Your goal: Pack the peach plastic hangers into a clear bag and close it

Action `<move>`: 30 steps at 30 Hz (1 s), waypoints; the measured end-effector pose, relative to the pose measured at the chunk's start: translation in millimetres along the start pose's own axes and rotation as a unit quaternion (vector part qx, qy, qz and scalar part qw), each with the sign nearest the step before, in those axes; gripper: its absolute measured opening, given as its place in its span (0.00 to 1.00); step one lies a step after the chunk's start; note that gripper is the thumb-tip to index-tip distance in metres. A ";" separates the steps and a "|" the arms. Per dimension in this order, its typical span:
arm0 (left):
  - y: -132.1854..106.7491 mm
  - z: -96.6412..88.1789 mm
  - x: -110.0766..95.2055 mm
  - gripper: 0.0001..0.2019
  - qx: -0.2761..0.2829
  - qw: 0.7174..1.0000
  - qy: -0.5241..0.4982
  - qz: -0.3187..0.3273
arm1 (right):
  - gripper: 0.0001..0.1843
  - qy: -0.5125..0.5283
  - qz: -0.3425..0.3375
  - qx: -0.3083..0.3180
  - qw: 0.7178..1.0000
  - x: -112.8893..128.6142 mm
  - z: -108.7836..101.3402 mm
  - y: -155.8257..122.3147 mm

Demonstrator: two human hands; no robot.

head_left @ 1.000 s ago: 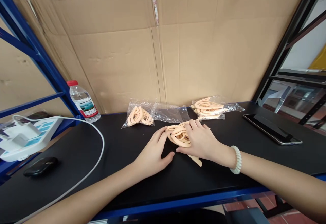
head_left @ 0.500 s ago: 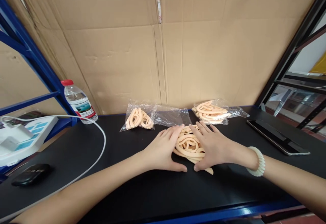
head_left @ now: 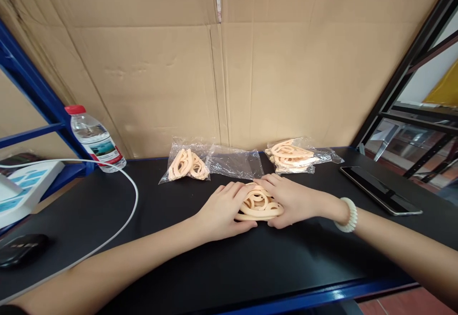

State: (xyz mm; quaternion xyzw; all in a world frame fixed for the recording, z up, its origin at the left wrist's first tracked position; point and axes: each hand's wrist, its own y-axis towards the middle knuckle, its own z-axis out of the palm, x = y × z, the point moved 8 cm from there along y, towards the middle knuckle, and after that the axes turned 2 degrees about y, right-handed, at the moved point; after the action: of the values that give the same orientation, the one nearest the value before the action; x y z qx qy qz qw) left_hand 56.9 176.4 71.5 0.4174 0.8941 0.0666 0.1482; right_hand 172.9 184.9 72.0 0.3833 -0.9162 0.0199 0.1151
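Between my hands sits a stack of flat, beige looped pieces [head_left: 260, 204], whose exact kind I cannot tell. My left hand [head_left: 223, 210] is wrapped around its left side, thumb at the near edge and fingers over the far edge. From the right, my right hand [head_left: 289, 199] clasps the same stack, its thumb also near the front. Both hands cover the ends of the stack. Behind them lie a clear bag with similar looped pieces [head_left: 188, 164] at left and another bagged bundle of looped pieces [head_left: 289, 156] at right.
A flat clear plastic bag [head_left: 236, 162] lies between the two bundles. A phone [head_left: 379, 190] rests at right. On the left are a water bottle [head_left: 96, 138], a black mouse [head_left: 23, 249], a power strip [head_left: 30, 188] and a white cable [head_left: 134, 200]. Cardboard [head_left: 150, 81] stands behind the black table [head_left: 214, 272].
Both hands have closed in on the looped pieces, which are now gathered into a more compact stack. The piece that stuck out toward the front no longer shows. The view has shifted slightly.
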 end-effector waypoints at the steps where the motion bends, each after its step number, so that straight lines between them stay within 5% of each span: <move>1: 0.4 -0.8 4.5 0.33 -0.010 1.000 0.006 -0.011 | 0.52 -0.002 -0.010 0.001 1.000 -1.9 -1.5 5.7; 7: 10.3 -4.0 34.3 0.27 -0.066 0.995 0.019 -0.071 | 0.43 -0.007 -0.031 -0.050 0.998 -20.8 -12.6 31.7; 11: 13.9 -7.5 40.1 0.34 -0.088 0.992 0.018 -0.087 | 0.46 -0.042 -0.044 -0.134 0.989 -22.5 -15.3 23.7; 21: 44.3 -16.2 33.9 0.27 -0.019 0.994 -0.066 -0.084 | 0.13 -0.026 -0.027 -0.220 0.975 -13.6 -8.6 -2.7; 30: 45.4 -35.0 41.8 0.18 -0.053 0.974 -0.174 -0.138 | 0.14 -0.001 -0.022 -0.292 0.956 -12.4 -30.0 -14.2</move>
State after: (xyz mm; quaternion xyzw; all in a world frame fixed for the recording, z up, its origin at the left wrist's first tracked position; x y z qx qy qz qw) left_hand 53.2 237.8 106.9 0.2863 0.8988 0.0194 0.3313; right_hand 197.3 187.3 97.6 0.3527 -0.8737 -0.2512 0.2218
